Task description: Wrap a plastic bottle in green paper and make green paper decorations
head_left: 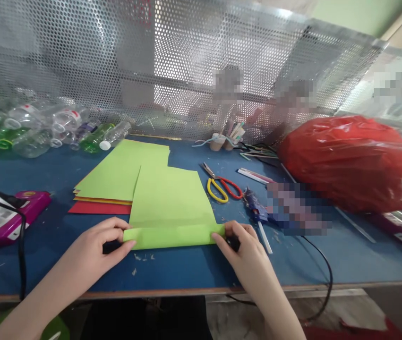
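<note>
A sheet of light green paper (172,196) lies on the blue table, its near edge folded or rolled over into a band. My left hand (106,243) pinches the left end of that band between thumb and fingers. At the right end, my right hand (238,238) grips it the same way. Behind and to the left, a stack of coloured paper (115,172) is partly covered by the sheet, with green on top and red at the bottom. Scissors (222,184) with one yellow and one red handle lie open to the right of the sheet.
A blue glue gun (257,208) with a white stick lies right of the scissors. Several plastic bottles (34,127) fill the back left. A red plastic bag (349,160) bulges at the right. A purple device (27,217) with a black cable sits at left.
</note>
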`<state>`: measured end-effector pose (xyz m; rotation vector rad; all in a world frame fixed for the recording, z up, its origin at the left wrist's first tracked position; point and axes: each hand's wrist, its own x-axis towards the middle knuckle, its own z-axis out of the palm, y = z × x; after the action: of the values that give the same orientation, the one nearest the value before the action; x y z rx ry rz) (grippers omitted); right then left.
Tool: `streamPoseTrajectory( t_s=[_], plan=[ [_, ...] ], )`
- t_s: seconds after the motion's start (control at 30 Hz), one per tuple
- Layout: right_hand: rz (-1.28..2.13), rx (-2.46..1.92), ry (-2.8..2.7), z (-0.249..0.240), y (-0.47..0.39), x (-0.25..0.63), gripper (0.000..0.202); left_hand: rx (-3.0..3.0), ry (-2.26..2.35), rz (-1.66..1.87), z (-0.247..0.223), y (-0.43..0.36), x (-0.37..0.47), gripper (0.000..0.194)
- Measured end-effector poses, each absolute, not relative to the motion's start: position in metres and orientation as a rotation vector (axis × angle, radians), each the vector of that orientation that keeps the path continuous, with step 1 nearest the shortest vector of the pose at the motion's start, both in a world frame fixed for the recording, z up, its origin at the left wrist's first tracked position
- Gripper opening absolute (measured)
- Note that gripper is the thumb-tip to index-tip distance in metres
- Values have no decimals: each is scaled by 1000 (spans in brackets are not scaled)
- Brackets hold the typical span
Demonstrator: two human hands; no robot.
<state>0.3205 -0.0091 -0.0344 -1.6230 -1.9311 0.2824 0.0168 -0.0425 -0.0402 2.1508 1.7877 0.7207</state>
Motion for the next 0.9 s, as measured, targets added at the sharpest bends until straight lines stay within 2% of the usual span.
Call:
streamPoseTrajectory(
  t_s=[0.2,0.9],
  plan=[
    [303,-1696,-1896,-38,-4,317,16,2166,1852,814,-44,-42,22,35],
    [173,-1642,-2006,-49,3,317,23,2247,1890,920,-50,-37,30,34]
  ],
)
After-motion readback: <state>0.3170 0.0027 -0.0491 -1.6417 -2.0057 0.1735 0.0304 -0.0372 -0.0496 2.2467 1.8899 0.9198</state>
